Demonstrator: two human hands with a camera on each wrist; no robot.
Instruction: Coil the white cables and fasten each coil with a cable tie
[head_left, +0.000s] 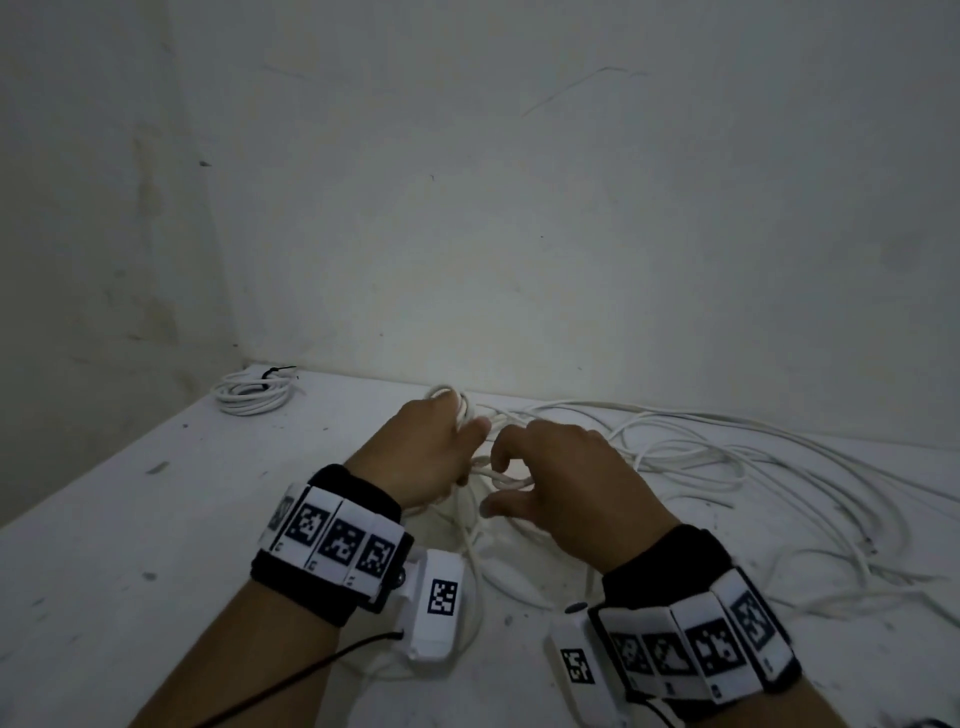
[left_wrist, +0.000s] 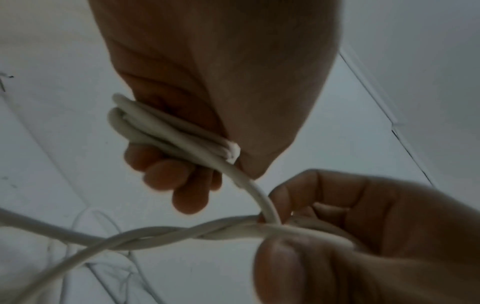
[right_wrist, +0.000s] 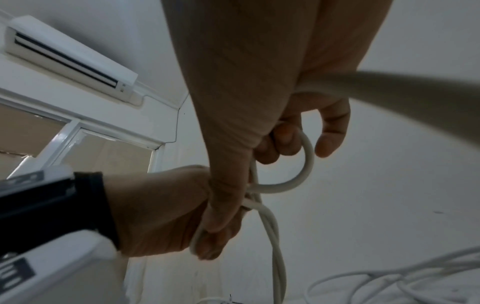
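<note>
My left hand (head_left: 436, 447) grips a small bundle of white cable loops (left_wrist: 161, 131) a little above the white table (head_left: 156, 519). Close to its right, my right hand (head_left: 550, 483) curls its thumb and fingers round the running strand (right_wrist: 296, 179) of the same cable, which bends in a loop between the hands. The rest of this cable (head_left: 727, 467) lies tangled and loose on the table to the right. At the far left corner lies a finished white coil (head_left: 252, 397) fastened with a black cable tie (head_left: 278, 371).
A pale wall (head_left: 519, 208) rises right behind the table, and another closes the left side. Loose cable strands (head_left: 519, 566) run under my wrists toward the front edge. In the right wrist view an air conditioner (right_wrist: 70, 55) hangs high on a wall.
</note>
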